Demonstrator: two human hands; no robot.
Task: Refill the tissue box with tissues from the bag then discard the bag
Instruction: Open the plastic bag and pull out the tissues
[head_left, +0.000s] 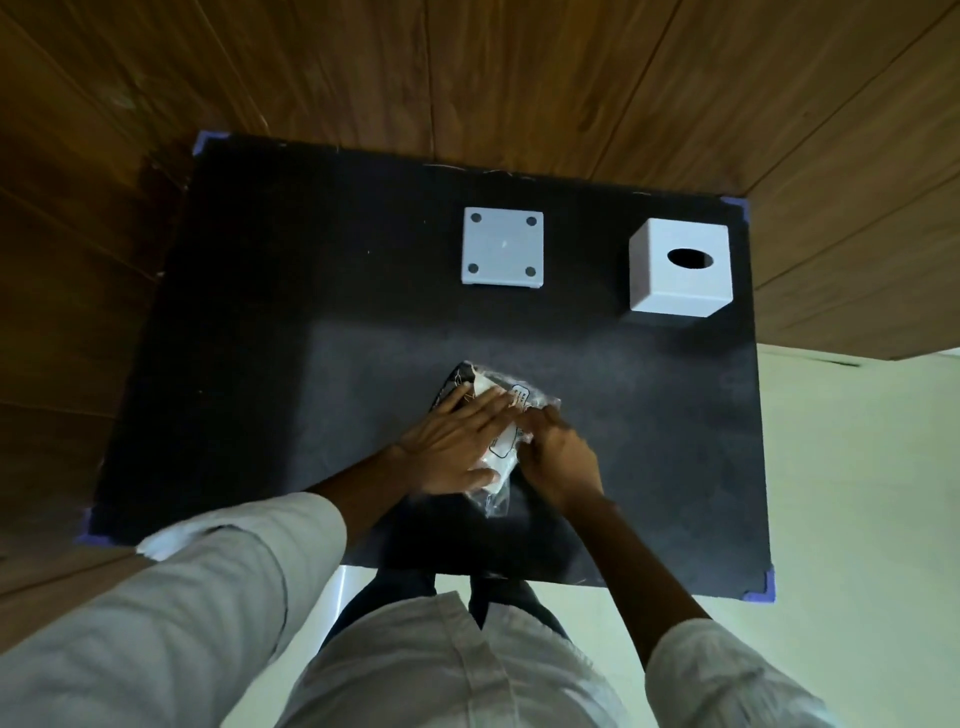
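A clear plastic bag of white tissues (506, 415) lies on the black table (311, 322), near its middle front. My left hand (457, 447) lies flat on top of the bag, fingers spread, pressing it down. My right hand (561, 457) pinches the bag's right edge with closed fingers. The white cube tissue box cover (680, 267), with a dark oval slot on top, stands at the back right. Its flat square base plate (503, 246), with a dot near each corner, lies apart to its left.
Wooden floorboards (519, 78) surround the table at the back and left. A pale floor (857, 467) lies to the right. Blue tape marks the table corners (761, 587).
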